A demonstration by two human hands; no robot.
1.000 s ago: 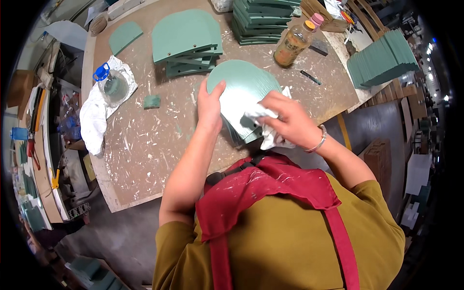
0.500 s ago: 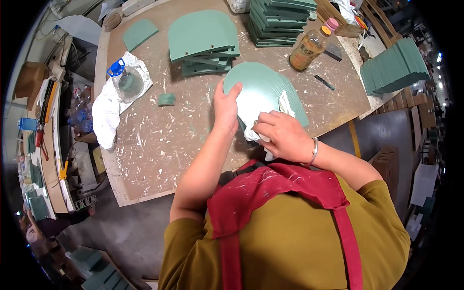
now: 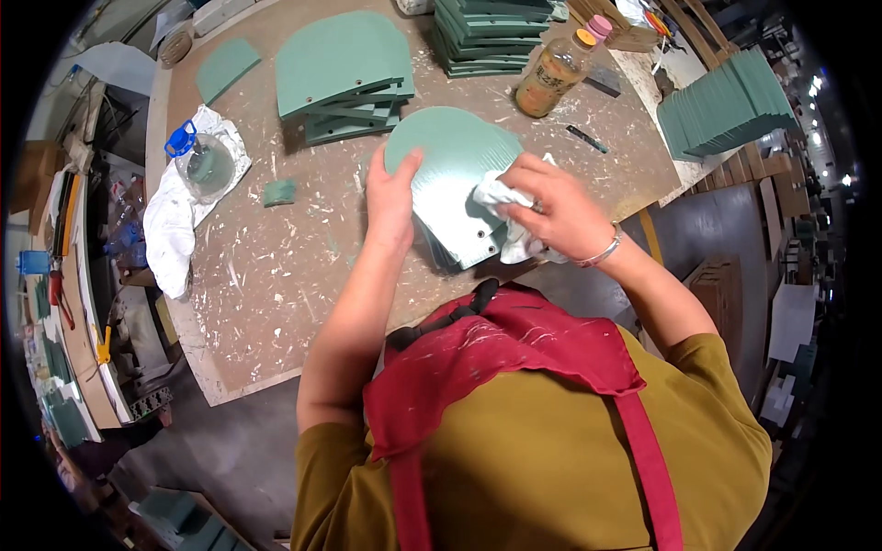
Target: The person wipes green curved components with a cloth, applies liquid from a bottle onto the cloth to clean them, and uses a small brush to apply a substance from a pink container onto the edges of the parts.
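Observation:
A green panel (image 3: 446,179) with one rounded end and small holes near its straight edge lies at the middle of the worktable (image 3: 276,275). Other green panels seem to sit fanned out beneath it. My left hand (image 3: 390,200) grips its left edge, thumb on the upper face and fingers hidden at the side. In my right hand (image 3: 562,213) is a crumpled white cloth (image 3: 522,241), bunched under curled fingers against the panel's right side. Part of the cloth hangs over the near right edge. Light glares off the panel's face.
Stacked green panels stand beyond my hands (image 3: 344,60), at the back (image 3: 487,41) and at the right (image 3: 726,106). A drink bottle (image 3: 553,75) stands behind a dark slim tool (image 3: 586,139). Left are a clear jug (image 3: 206,170) on white cloth (image 3: 170,243) and a small green block (image 3: 279,192).
My right hand has moved the cloth from the panel's near edge to its right side, baring the holes. My left hand keeps its hold. The whole view has shifted slightly.

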